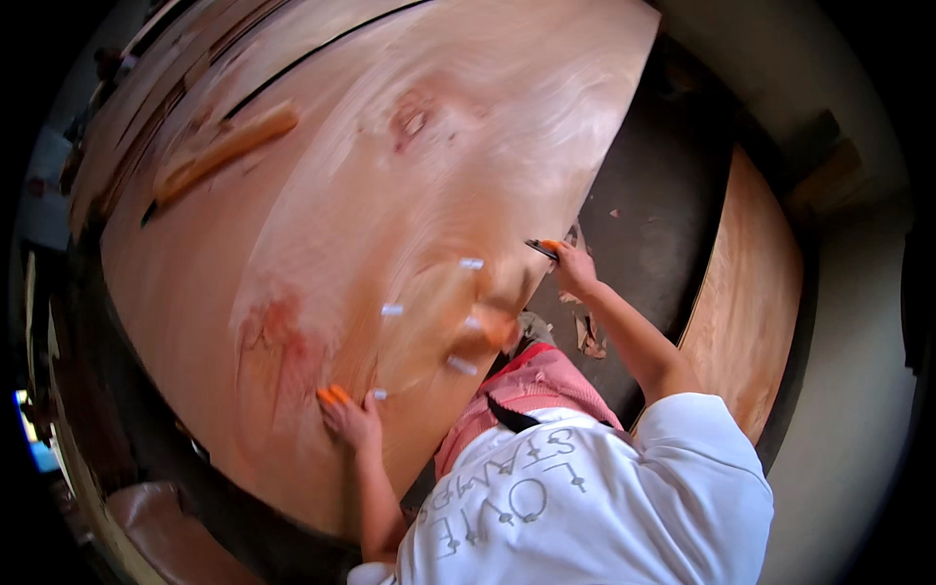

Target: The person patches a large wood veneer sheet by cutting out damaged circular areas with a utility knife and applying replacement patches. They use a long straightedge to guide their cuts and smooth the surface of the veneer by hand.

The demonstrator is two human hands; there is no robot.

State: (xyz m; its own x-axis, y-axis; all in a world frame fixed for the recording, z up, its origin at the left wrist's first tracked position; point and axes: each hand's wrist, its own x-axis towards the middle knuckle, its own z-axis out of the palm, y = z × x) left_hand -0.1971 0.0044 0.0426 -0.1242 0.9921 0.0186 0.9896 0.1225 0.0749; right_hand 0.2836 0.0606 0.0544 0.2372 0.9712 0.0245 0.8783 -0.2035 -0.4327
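Here, right hand holds dark tool — left hand on wood sheet.

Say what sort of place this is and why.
Likely a woodworking or veneer workshop: a large wood-grained sheet, a similar panel at right, and torn scraps on the dark floor.
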